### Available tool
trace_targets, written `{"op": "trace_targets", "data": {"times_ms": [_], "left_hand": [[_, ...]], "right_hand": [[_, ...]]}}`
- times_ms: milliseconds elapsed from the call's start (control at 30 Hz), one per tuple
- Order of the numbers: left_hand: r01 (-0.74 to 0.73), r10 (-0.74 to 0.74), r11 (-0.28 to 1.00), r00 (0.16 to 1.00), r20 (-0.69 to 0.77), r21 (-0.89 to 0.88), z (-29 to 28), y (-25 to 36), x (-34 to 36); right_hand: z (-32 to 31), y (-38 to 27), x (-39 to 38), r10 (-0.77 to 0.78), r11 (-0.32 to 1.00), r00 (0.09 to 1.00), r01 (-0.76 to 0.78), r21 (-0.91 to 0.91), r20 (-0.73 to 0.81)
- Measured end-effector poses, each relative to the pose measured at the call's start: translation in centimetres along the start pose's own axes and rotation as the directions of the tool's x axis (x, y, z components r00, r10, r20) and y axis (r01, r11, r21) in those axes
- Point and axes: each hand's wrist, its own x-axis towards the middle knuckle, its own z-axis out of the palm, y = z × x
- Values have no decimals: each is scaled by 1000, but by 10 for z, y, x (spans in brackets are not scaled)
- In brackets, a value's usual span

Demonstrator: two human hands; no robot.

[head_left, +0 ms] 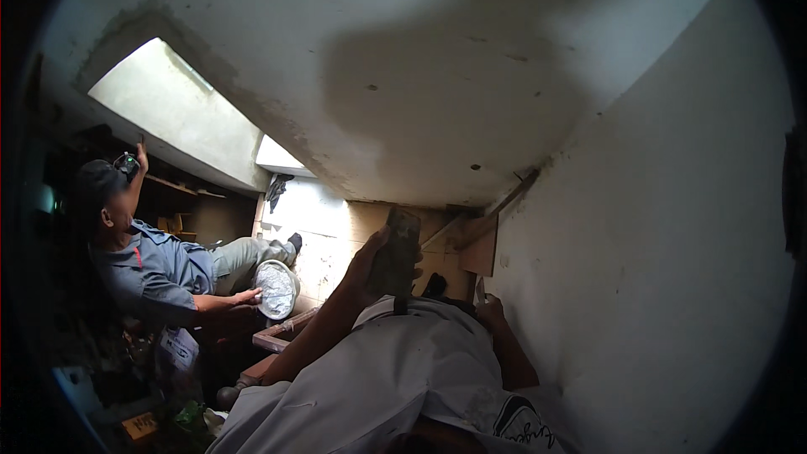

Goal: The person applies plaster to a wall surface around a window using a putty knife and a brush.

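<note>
My left hand (364, 267) is raised in front of my body, wrapped round a dark, flat mobile phone (395, 254). Its fingertips show along the phone's right edge. Lower and to the right, my right hand (490, 312) is closed near my hip, beside the white wall. A thin pale piece, perhaps a blade (480, 291), sticks up from its fingers; its lower part is hidden, and I cannot make out the kind of tool. My grey shirt (403, 361) fills the lower middle.
A co-worker in a cap and grey shirt (160, 265) holds a round basin (290, 276) of white paste at the left, one hand raised. Nearby is a wooden frame (286, 332). A wooden board (479, 254) stands by the right wall (656, 269). Clutter (168, 378) lies lower left.
</note>
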Motion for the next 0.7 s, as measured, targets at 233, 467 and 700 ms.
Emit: {"op": "trace_targets", "data": {"times_ms": [233, 467, 700], "left_hand": [[-6, 6, 999, 1000, 2, 40, 12, -44, -54], [-31, 43, 983, 997, -63, 182, 18, -83, -82], [-83, 131, 950, 981, -142, 302, 23, -112, -118]], "right_hand": [[11, 61, -55, -113, 991, 990, 105, -88, -81], [14, 82, -87, -127, 976, 992, 129, -176, 25], [27, 126, -94, -152, 984, 988, 151, -98, -8]]}}
